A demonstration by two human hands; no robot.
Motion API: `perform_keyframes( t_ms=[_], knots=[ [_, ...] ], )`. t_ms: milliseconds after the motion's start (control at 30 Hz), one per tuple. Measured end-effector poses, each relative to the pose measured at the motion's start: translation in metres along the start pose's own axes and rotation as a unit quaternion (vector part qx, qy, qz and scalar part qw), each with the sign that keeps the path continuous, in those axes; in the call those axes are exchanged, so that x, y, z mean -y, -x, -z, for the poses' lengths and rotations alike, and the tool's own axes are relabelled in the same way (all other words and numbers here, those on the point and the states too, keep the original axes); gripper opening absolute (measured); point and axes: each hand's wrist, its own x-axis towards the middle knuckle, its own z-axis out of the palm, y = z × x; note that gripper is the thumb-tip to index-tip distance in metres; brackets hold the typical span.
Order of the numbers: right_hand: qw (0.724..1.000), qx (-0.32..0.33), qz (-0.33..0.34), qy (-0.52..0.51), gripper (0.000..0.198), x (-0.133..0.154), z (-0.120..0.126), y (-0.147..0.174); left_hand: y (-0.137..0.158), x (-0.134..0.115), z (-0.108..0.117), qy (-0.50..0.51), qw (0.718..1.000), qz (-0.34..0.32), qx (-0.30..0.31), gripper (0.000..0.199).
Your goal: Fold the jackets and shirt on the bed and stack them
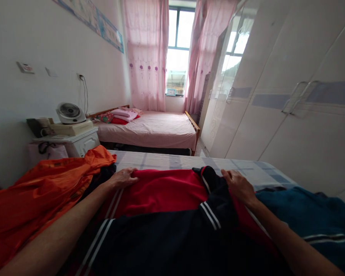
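Note:
A navy and red jacket [166, 234] with paired white stripes lies spread on the bed in front of me. Its red part [163, 189] is at the far side, and a dark collar-like fold [208, 178] sticks up at the right. My left hand [124, 178] is closed on the far left corner of the red cloth. At the right, my right hand [239, 184] has its fingers curled onto the jacket's edge beside the dark fold. Some of the fingertips are hidden.
An orange garment [46, 184] lies at the left, a teal garment [307, 211] at the right. Beyond the near bed's checked sheet [158, 160] stands a pink-covered bed [149, 128]. A fan [71, 112] tops the white cabinet [84, 143]; white wardrobes [276, 134] line the right side.

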Motion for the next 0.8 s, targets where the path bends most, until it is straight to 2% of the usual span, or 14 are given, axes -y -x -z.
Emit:
perform_keyframes(
  t_ms=[67, 100, 167, 233, 300, 433, 533, 667, 733, 800],
  knots=[
    [0.999, 0.042, -0.030, 0.005, 0.041, 0.003, -0.002, 0.014, -0.002, 0.002, -0.002, -0.006, 1.000, 0.007, 0.006, 0.037],
    [0.996, 0.080, -0.029, -0.013, 0.039, 0.005, -0.002, 0.019, -0.004, 0.004, -0.003, -0.010, 1.000, 0.009, 0.008, 0.035],
    [0.985, 0.153, 0.007, -0.079, 0.025, 0.006, -0.003, 0.020, -0.008, 0.006, -0.006, -0.016, 1.000, 0.009, 0.009, 0.033],
    [0.972, 0.174, 0.037, -0.152, 0.020, 0.007, -0.002, 0.010, -0.010, 0.008, -0.009, -0.020, 1.000, 0.009, 0.007, 0.034],
    [0.970, 0.137, 0.029, -0.199, 0.025, 0.007, 0.001, -0.011, -0.010, 0.010, -0.011, -0.021, 1.000, 0.008, 0.007, 0.036],
    [0.969, 0.012, -0.014, -0.247, 0.041, -0.001, 0.006, -0.056, -0.007, 0.010, -0.010, -0.020, 1.000, -0.005, 0.010, 0.038],
    [0.978, -0.021, -0.047, -0.202, 0.042, -0.014, -0.003, -0.068, -0.007, 0.007, -0.006, -0.016, 1.000, -0.011, 0.013, 0.043],
    [0.996, 0.046, -0.027, -0.066, 0.030, -0.030, -0.022, -0.054, -0.013, -0.007, -0.003, -0.008, 1.000, -0.017, 0.003, 0.056],
    [0.996, 0.089, 0.009, 0.001, 0.021, -0.030, -0.028, -0.045, -0.017, -0.019, -0.005, -0.011, 0.999, -0.035, -0.002, 0.050],
    [0.991, 0.110, 0.037, 0.061, 0.012, -0.025, -0.030, -0.041, -0.022, -0.031, -0.008, -0.021, 0.999, -0.043, -0.006, 0.035]
  ],
)
